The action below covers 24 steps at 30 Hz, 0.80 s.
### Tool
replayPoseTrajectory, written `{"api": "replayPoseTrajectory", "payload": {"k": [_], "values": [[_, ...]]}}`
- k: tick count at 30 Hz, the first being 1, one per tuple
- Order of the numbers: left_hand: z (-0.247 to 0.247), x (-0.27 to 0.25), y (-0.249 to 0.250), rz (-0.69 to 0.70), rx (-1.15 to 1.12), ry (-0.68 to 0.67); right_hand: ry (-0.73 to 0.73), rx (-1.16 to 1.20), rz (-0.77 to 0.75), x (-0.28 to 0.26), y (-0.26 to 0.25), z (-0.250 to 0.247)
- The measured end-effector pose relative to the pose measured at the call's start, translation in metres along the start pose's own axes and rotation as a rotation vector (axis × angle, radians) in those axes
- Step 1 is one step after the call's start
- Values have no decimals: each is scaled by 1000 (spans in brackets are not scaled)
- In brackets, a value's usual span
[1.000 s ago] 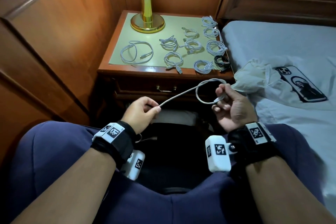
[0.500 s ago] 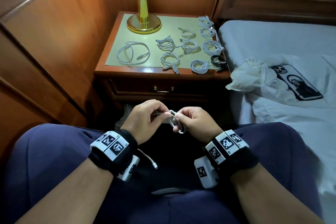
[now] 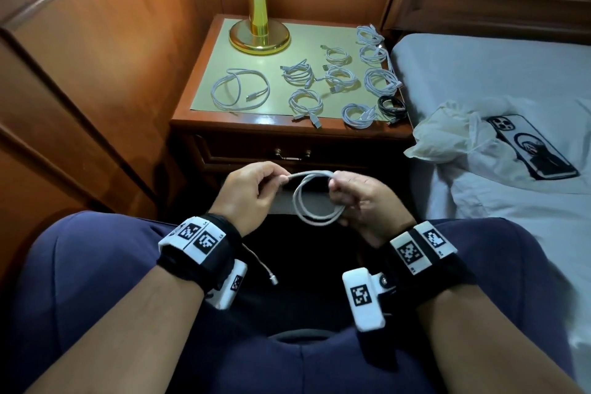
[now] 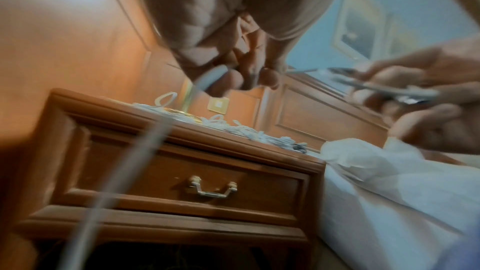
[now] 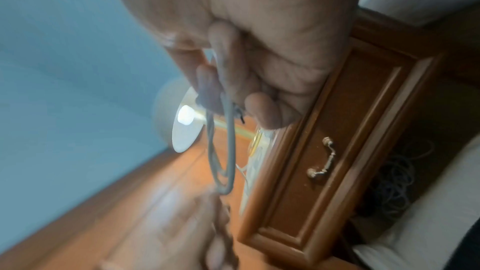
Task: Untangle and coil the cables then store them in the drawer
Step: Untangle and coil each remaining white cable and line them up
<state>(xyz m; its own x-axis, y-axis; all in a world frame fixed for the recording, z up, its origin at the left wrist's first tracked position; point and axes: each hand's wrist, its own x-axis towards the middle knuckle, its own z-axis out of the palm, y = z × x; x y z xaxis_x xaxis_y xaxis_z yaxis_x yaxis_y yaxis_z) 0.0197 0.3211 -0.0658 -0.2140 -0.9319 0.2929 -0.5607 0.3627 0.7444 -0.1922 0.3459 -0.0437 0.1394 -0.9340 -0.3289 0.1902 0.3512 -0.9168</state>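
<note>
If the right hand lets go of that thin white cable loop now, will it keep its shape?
Probably not. The thin white cable sags into a loose double loop between the left hand and the right hand, so it looks floppy and light. Its free end dangles below the left wrist, unsecured, and would likely spring open.

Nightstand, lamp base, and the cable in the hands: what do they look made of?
Nightstand: apparently wood with glossy varnish; reddish-brown, light glares on its front edge. Lamp base: likely polished brass-coloured metal; golden, mirror-like. White cable: probably smooth plastic or rubber sheathing; bends into loops between left hand and right hand.
</note>
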Motion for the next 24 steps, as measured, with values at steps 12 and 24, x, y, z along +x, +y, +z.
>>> {"api": "replayPoseTrajectory", "payload": {"k": [12,24], "values": [[-4,-3,-13,-63,283,19,370,56,-290,6,-5,-21],[15,-21,23,222,-96,-145,76,-660,-219,0,26,5]]}}
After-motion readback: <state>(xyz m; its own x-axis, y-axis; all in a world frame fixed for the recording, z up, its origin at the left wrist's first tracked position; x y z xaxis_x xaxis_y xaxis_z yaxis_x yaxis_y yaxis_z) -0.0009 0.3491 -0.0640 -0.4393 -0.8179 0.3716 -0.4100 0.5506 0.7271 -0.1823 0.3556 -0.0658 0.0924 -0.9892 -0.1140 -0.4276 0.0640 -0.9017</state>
